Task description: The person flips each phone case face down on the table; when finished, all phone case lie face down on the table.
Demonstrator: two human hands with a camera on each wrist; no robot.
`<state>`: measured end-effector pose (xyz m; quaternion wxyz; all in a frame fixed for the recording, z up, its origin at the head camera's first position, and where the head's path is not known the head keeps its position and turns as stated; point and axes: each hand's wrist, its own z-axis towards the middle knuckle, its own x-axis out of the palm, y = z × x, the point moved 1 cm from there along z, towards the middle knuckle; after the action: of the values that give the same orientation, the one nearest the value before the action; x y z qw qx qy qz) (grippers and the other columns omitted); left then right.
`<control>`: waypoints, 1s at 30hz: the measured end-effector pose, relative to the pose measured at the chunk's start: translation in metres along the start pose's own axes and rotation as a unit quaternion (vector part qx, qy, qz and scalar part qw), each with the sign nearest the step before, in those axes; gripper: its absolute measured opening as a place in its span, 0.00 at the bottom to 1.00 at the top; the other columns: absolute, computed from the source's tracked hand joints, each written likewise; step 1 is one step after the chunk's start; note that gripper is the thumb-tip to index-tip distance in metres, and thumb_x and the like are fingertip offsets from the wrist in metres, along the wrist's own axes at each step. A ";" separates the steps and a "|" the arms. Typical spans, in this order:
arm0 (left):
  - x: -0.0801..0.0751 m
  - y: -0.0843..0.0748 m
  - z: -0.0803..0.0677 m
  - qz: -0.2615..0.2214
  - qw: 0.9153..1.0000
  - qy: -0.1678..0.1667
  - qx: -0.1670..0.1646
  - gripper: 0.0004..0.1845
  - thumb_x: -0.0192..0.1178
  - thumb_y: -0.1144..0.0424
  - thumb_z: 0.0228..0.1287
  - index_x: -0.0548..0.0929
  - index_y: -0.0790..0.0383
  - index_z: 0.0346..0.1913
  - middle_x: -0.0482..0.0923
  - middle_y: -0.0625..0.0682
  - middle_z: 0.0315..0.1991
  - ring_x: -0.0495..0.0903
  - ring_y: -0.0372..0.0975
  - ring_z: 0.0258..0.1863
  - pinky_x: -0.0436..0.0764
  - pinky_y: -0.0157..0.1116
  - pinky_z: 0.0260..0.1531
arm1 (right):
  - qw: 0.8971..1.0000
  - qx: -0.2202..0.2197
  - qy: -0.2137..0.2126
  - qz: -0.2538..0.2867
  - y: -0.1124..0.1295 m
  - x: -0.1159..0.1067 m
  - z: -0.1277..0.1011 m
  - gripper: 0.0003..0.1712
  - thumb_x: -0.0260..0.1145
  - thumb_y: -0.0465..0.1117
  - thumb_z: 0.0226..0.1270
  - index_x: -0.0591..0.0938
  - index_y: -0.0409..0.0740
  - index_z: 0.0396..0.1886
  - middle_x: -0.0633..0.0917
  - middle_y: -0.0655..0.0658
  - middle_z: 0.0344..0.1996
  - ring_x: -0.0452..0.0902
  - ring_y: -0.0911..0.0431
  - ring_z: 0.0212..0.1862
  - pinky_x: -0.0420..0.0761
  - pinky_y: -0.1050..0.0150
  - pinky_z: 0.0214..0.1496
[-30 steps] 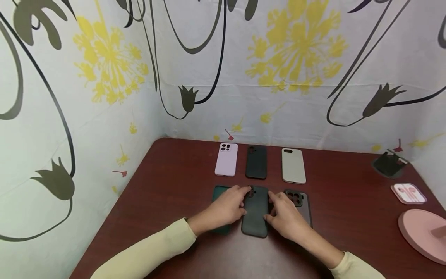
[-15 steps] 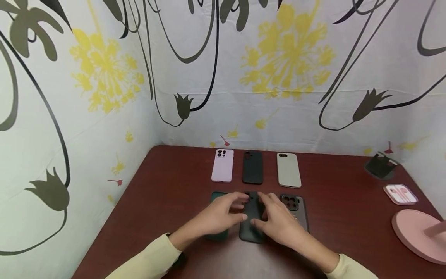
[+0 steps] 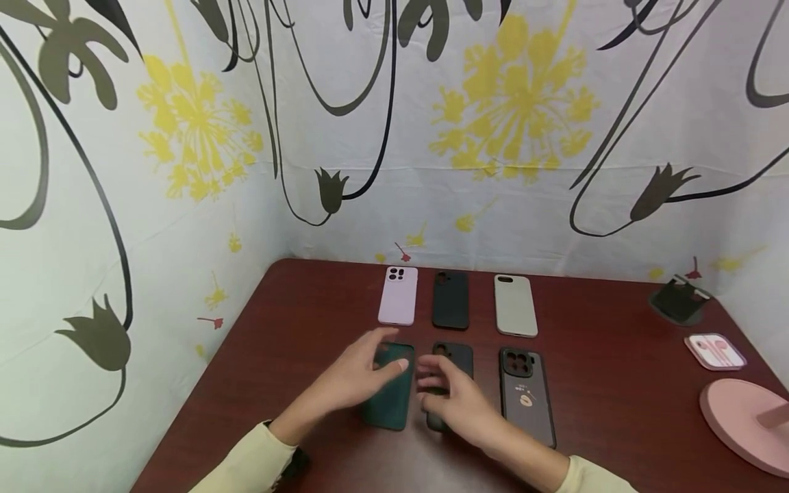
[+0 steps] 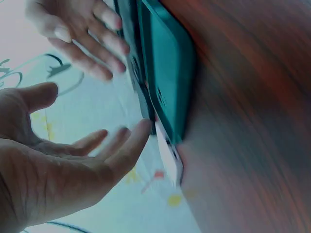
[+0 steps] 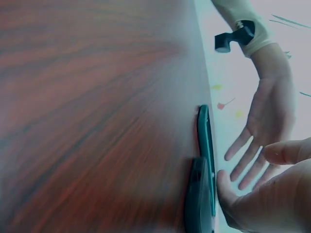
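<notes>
Six phone cases laid out in two rows of three on the dark red counter [image 3: 296, 308]. Far row, well beyond the fingertips: lilac case [image 3: 398, 296], black case [image 3: 451, 300], pale grey-green case [image 3: 515, 305], all flat and evenly spaced.

Near row under and beside the hands. Left hand [image 3: 360, 373] hovering just over the dark green case [image 3: 390, 394], fingers [image 3: 394, 368] straight and loosely spread, holding nothing; left wrist view shows fingertips just off the case's upper end, though actual contact cannot be told through the blur. Right hand [image 3: 453, 397] over the lower half of the dark charcoal case [image 3: 455, 356], fingers relaxed and slightly apart, pointing toward the left hand, gripping nothing. Camera-cutout end of that case visible just past the fingertips. Grey printed case [image 3: 526, 397] lying just beyond the back of the right hand, untouched, apart from it.

Off to the far side of the right hand: small black stand [image 3: 678, 301], pink earphone box [image 3: 715, 351], round pink base [image 3: 748, 424] at the counter's edge. Floral cloth backdrop [image 3: 185, 137] on both walls.

Judged from the layout: arranging looks nearly done, all six cases already sitting in neat rows. Remaining, apparently, only small straightening of the green and charcoal cases between the fingers; the green one seems tilted a little against its neighbours.
</notes>
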<state>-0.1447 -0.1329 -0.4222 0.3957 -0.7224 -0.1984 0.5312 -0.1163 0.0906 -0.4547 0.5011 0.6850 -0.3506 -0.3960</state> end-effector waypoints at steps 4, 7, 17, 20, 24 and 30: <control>-0.006 0.012 -0.005 0.064 0.997 -0.037 -0.035 0.42 0.63 0.41 0.74 0.64 0.57 0.81 0.68 0.59 0.77 0.78 0.52 0.68 0.83 0.57 0.63 | 0.998 0.040 0.030 0.037 0.002 0.009 0.001 0.40 0.65 0.43 0.78 0.61 0.36 0.82 0.69 0.31 0.78 0.69 0.34 0.76 0.80 0.42 0.72; -0.007 0.020 -0.005 0.069 0.996 -0.039 -0.051 0.43 0.64 0.42 0.74 0.62 0.58 0.82 0.70 0.60 0.76 0.80 0.50 0.66 0.85 0.53 0.60 | 0.996 0.063 0.030 0.055 0.004 0.015 0.002 0.42 0.65 0.46 0.79 0.59 0.36 0.83 0.65 0.30 0.80 0.64 0.33 0.79 0.74 0.36 0.75; -0.003 0.024 -0.003 -0.015 0.998 0.006 -0.068 0.45 0.66 0.44 0.74 0.58 0.61 0.83 0.77 0.64 0.67 0.83 0.47 0.56 0.90 0.38 0.33 | 0.984 0.105 0.015 0.145 0.012 0.025 0.001 0.47 0.63 0.48 0.79 0.53 0.34 0.84 0.56 0.25 0.82 0.54 0.31 0.83 0.65 0.33 0.81; -0.002 0.022 -0.003 -0.018 0.997 0.012 -0.067 0.45 0.65 0.44 0.74 0.57 0.60 0.83 0.77 0.64 0.67 0.84 0.47 0.56 0.91 0.39 0.34 | 0.979 0.113 0.015 0.166 0.013 0.026 0.002 0.47 0.63 0.49 0.79 0.52 0.34 0.85 0.53 0.26 0.83 0.54 0.31 0.83 0.68 0.35 0.80; -0.003 0.020 -0.003 -0.018 0.998 0.010 -0.067 0.45 0.65 0.44 0.74 0.58 0.60 0.83 0.77 0.64 0.68 0.85 0.47 0.55 0.91 0.39 0.34 | 0.976 0.120 0.014 0.181 0.017 0.027 0.002 0.47 0.62 0.50 0.78 0.52 0.36 0.85 0.51 0.27 0.84 0.53 0.31 0.83 0.69 0.36 0.80; -0.001 0.018 -0.003 0.011 0.998 0.006 -0.069 0.45 0.66 0.43 0.74 0.59 0.59 0.83 0.79 0.62 0.67 0.84 0.46 0.56 0.90 0.41 0.39 | 0.972 0.123 0.022 0.199 0.018 0.027 -0.002 0.48 0.62 0.51 0.79 0.51 0.35 0.85 0.49 0.27 0.84 0.50 0.30 0.84 0.68 0.35 0.81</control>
<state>-0.1447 -0.1459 -0.4355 0.3405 -0.7532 -0.2246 0.5160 -0.1041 0.0633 -0.4418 0.4897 0.6661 -0.5148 -0.2270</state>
